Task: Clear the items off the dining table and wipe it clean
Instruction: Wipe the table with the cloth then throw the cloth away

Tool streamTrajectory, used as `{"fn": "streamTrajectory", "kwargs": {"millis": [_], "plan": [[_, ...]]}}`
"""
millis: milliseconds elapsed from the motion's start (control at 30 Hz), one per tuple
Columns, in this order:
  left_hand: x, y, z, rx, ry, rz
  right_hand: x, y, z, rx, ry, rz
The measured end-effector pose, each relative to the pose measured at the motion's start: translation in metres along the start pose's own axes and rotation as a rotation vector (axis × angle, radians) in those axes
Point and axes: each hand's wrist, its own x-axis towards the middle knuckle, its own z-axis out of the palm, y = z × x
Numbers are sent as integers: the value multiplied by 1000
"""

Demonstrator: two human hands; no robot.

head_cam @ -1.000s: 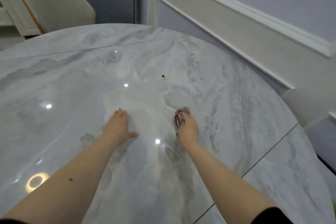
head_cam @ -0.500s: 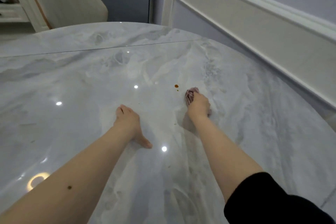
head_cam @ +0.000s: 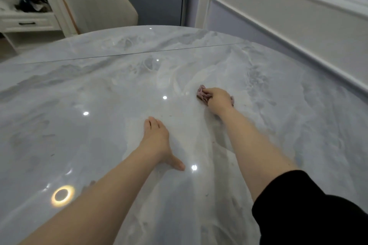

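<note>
From the head camera, a glossy round table of grey-white marble-patterned stone [head_cam: 83,137] fills most of the view, with a thin dark seam crossing it from 9 o'clock toward 2 o'clock near the far edge. Several small ceiling-light reflections dot the surface, and a glowing ring-shaped reflection [head_cam: 62,196] sits at about 8 o'clock. A few tiny dark specks lie on the stone just beyond the left fingertips. At 11 o'clock, past the table's far rim, stands a cream upholstered dining chair [head_cam: 95,4], and farther left a white cabinet with a dark-handled drawer [head_cam: 25,23] carries a dark, blurred object that cannot be identified. Along 1 to 3 o'clock runs a pale wall with white raised moulding [head_cam: 288,12].

The left hand [head_cam: 157,141] lies flat on the table near the centre, palm down, fingers straight and close together, thumb spread out toward 5 o'clock; it holds nothing. The right hand [head_cam: 218,99], up at about 1 o'clock from the left one and well apart from it, has its fingers curled over a crumpled pinkish-purple cleaning cloth [head_cam: 202,94], pressing it against the stone. The cloth pokes out at the fingertip side, and a little shows at the hand's right edge. A black sleeve [head_cam: 310,211] covers the right upper arm at 5 o'clock.
</note>
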Motion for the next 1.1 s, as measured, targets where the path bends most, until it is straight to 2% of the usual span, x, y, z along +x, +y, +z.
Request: {"fn": "streamTrajectory", "kwargs": {"millis": [167,300,333,433,500,600,700,833,900,967,1033,1100], "plan": [[-8,-23,16,-195,102,99,-86,-14,1,110,-6,-269],[-27,-38,28,-103,306,143,-129,-9,-4,111,-115,-403],[-28,-43,30,-95,330,116,-124,-7,-9,113,-78,-376],[-27,-56,36,-120,353,-19,-90,9,-22,124,73,-135],[-26,-60,41,-141,347,-52,-78,17,-20,95,51,-38],[-23,-61,47,-141,363,-48,-72,8,-3,15,29,-16],[-17,-63,50,-137,377,-48,-60,-32,21,85,40,-166],[-16,-62,47,-155,316,-50,-66,-89,44,194,27,-410],[-13,-67,38,-260,247,-50,-72,-91,48,248,-27,-472],[-14,-80,28,-435,201,-1,-87,-85,44,284,-119,-440],[-20,-92,24,-530,203,80,-114,-78,37,363,-167,-492],[-27,-96,32,-540,255,143,-144,-71,34,322,-170,-595]]}}
